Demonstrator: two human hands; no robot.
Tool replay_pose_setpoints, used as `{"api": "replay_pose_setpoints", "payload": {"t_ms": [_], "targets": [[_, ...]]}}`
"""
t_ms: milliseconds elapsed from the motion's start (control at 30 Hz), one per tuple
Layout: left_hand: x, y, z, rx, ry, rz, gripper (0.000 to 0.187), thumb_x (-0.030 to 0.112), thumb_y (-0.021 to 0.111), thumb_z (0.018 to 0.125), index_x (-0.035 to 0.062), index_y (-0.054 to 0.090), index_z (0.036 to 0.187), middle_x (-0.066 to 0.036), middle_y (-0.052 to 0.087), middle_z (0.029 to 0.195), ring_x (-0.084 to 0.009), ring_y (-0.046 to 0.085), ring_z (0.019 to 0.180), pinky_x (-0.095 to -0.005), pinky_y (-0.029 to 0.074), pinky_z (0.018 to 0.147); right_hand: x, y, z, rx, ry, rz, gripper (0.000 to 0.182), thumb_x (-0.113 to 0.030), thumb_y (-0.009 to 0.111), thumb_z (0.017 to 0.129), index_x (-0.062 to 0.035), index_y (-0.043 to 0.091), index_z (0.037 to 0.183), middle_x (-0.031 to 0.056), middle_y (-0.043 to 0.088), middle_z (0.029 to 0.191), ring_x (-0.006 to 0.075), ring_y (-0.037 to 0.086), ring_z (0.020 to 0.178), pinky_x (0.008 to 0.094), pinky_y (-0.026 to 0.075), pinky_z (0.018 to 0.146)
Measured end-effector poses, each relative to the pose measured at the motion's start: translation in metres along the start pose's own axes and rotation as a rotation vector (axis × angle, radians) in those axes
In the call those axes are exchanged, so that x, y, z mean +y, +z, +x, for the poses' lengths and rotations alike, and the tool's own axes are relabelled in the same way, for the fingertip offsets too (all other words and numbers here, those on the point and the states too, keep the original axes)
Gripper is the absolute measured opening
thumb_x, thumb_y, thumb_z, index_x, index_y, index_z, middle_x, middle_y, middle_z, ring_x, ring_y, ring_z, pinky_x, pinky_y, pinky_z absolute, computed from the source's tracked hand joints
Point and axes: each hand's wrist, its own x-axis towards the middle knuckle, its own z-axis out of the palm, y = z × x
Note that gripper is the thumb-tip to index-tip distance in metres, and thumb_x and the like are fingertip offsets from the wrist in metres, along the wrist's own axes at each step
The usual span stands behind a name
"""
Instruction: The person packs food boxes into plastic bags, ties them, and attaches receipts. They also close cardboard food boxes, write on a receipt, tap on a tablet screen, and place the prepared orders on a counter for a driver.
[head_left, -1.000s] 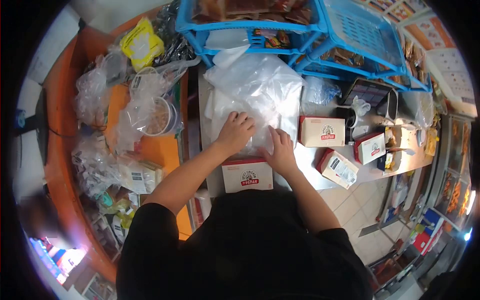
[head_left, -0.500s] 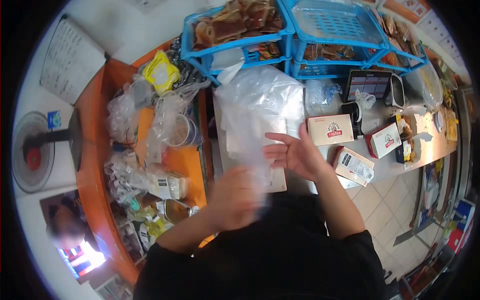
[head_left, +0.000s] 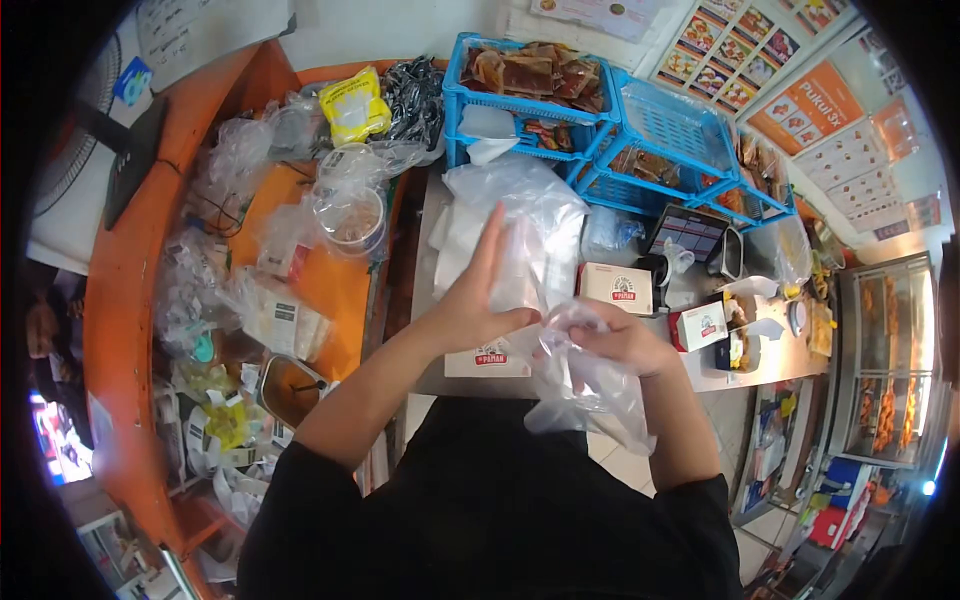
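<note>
My right hand is closed on a crumpled clear plastic bag, which hangs down in front of my body. My left hand has its fingers stretched out and pointing up, with the thumb toward the bag; nothing is gripped in it. Beyond it, a stack of translucent plastic bags lies on the metal counter. One printed food box lies at the counter's near edge below my left hand. Another printed box sits behind my right hand.
Blue racks with packets stand at the back. A tablet, a third box and an open food box are to the right. On the left, an orange shelf holds plastic bags and a tub.
The view has shifted. The clear bag, earlier blurred at my left hand, is now in my right hand, which has closed. My left hand has opened, fingers up.
</note>
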Motion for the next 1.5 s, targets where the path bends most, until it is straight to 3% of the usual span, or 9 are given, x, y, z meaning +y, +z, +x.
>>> {"api": "replay_pose_setpoints", "payload": {"t_ms": [67, 233, 400, 600, 800, 1067, 1200, 1333, 1500], "targets": [[-0.008, 0.005, 0.000, -0.077, -0.265, -0.661, 0.106, 0.014, 0.078, 0.093, 0.0096, 0.003, 0.168, -0.019, 0.019, 0.168, -0.0231, 0.048, 0.139, -0.0377, 0.048, 0.108, -0.002, -0.003, -0.018, 0.127, -0.178, -0.542, 0.026, 0.000, 0.058, 0.103, -0.0006, 0.064, 0.128, 0.0109, 0.071, 0.112, 0.0186, 0.070, 0.099, 0.0336, 0.058, 0.077], [-0.053, 0.028, -0.010, -0.674, -0.882, -1.191, 0.095, 0.036, 0.074, 0.098, 0.0170, 0.013, 0.168, -0.013, 0.041, 0.159, -0.0226, 0.052, 0.137, -0.0392, 0.051, 0.107, -0.031, -0.014, -0.063, 0.384, -0.206, 0.079, 0.028, -0.005, 0.057, 0.102, 0.0020, 0.064, 0.128, 0.0193, 0.068, 0.131, 0.0291, 0.070, 0.110, 0.0412, 0.058, 0.091], [0.014, 0.069, -0.027, -0.379, -0.423, -1.793, 0.081, 0.033, 0.070, 0.101, 0.0209, 0.022, 0.166, -0.011, 0.038, 0.164, -0.0267, 0.050, 0.142, -0.0423, 0.047, 0.112, -0.010, -0.011, -0.080, 0.412, -0.271, -0.009, 0.032, -0.009, 0.056, 0.106, -0.0020, 0.058, 0.137, 0.0166, 0.062, 0.142, 0.0228, 0.070, 0.107, 0.0377, 0.061, 0.080], [-0.022, 0.057, -0.019, -0.200, -0.795, -0.887, 0.054, 0.002, 0.069, 0.094, 0.0091, 0.051, 0.145, -0.015, 0.067, 0.132, -0.0252, 0.065, 0.120, -0.0448, 0.054, 0.104, -0.006, -0.012, -0.094, 0.421, -0.260, -0.273, 0.041, 0.004, 0.051, 0.101, -0.0011, 0.056, 0.142, 0.0140, 0.068, 0.133, 0.0198, 0.073, 0.090, 0.0287, 0.057, 0.068], [-0.014, 0.043, -0.005, 0.103, -0.810, -1.279, 0.034, 0.013, 0.063, 0.099, 0.0027, 0.056, 0.131, -0.018, 0.069, 0.125, -0.0262, 0.067, 0.110, -0.0460, 0.054, 0.096, 0.001, -0.005, -0.084, 0.583, -0.246, -0.183, 0.048, 0.013, 0.046, 0.094, 0.0001, 0.056, 0.140, 0.0162, 0.070, 0.129, 0.0179, 0.068, 0.083, 0.0292, 0.055, 0.071], [-0.018, 0.017, -0.006, 0.155, -0.862, -0.835, 0.017, 0.015, 0.069, 0.101, -0.0015, 0.068, 0.104, -0.007, 0.067, 0.086, -0.0168, 0.067, 0.074, -0.0306, 0.057, 0.070, -0.018, -0.023, -0.085, 0.415, -0.280, -0.102, 0.047, 0.012, 0.050, 0.096, -0.0015, 0.054, 0.141, 0.0181, 0.070, 0.126, 0.0188, 0.067, 0.078, 0.0306, 0.056, 0.068], [-0.038, 0.014, -0.019, 0.096, -0.852, -0.514, 0.019, 0.019, 0.069, 0.103, 0.0000, 0.069, 0.102, -0.004, 0.064, 0.082, -0.0143, 0.064, 0.071, -0.0295, 0.055, 0.063, -0.029, -0.057, -0.064, 0.566, -0.117, -0.579, 0.051, -0.004, 0.067, 0.096, -0.0049, 0.051, 0.145, 0.0147, 0.069, 0.127, 0.0220, 0.068, 0.106, 0.0355, 0.053, 0.094], [-0.046, 0.028, -0.024, 0.216, -0.722, -0.441, 0.017, 0.017, 0.065, 0.105, 0.0010, 0.070, 0.109, -0.002, 0.062, 0.079, -0.0128, 0.058, 0.057, -0.0274, 0.052, 0.054, -0.029, -0.094, -0.077, 1.363, -0.028, -1.297, 0.028, -0.014, 0.065, 0.101, -0.0042, 0.062, 0.128, 0.0080, 0.069, 0.102, 0.0173, 0.067, 0.092, 0.0375, 0.054, 0.081], [-0.041, 0.044, -0.041, 0.101, -0.635, -0.523, 0.020, 0.020, 0.062, 0.107, 0.0021, 0.069, 0.113, -0.002, 0.066, 0.084, -0.0086, 0.058, 0.064, -0.0262, 0.051, 0.056, 0.034, 0.031, -0.004, 0.546, 0.144, -0.257, 0.043, -0.045, 0.051, 0.109, -0.0050, 0.058, 0.121, 0.0059, 0.067, 0.090, 0.0146, 0.069, 0.084, 0.0300, 0.053, 0.069]]}}
